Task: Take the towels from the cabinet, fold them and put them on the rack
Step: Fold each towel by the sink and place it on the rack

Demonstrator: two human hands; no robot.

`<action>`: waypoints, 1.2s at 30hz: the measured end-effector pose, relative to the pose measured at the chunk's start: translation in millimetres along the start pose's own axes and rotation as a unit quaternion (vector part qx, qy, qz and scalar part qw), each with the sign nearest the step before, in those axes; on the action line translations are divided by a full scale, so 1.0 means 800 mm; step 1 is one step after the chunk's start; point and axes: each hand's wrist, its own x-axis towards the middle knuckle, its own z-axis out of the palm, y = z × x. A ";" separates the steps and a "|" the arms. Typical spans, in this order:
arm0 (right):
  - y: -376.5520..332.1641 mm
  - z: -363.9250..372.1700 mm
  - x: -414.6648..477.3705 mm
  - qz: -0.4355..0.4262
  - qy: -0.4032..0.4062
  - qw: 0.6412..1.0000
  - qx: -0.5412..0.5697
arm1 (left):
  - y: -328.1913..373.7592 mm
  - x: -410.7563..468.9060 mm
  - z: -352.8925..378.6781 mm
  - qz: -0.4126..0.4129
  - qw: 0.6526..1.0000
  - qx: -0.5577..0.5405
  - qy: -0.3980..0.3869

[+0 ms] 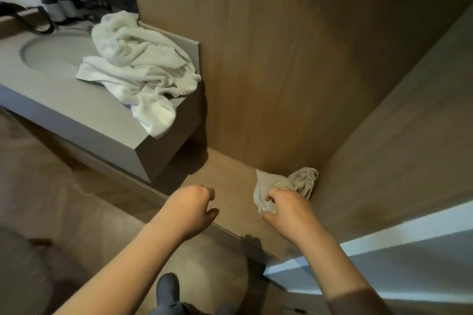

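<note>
A small crumpled pale towel [299, 181] lies in the far right corner of the wooden cabinet floor [230, 169]. My right hand [289, 210] grips its near edge and lifts part of the cloth. My left hand [189, 207] hovers over the cabinet's front edge with its fingers curled and nothing in it. A heap of white towels [138, 66] sits unfolded on the grey counter [64, 107], with one end hanging over the counter's front corner.
A round basin [51, 56] is sunk into the counter left of the towel heap. Dark bags and a black cord stand at the back left. The open cabinet door [396, 148] rises on the right. My shoe [167, 289] is on the floor below.
</note>
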 end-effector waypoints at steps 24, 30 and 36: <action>-0.307 0.031 0.165 -0.091 -0.009 0.995 0.031 | -0.310 -0.019 -0.087 -0.104 0.990 -0.090 0.031; -0.340 0.010 0.229 -0.094 0.002 0.994 0.063 | -0.365 0.018 -0.130 -0.100 0.989 -0.082 0.071; -0.359 -0.011 0.322 -0.079 -0.002 0.994 0.069 | -0.408 0.090 -0.179 -0.101 0.990 -0.070 0.068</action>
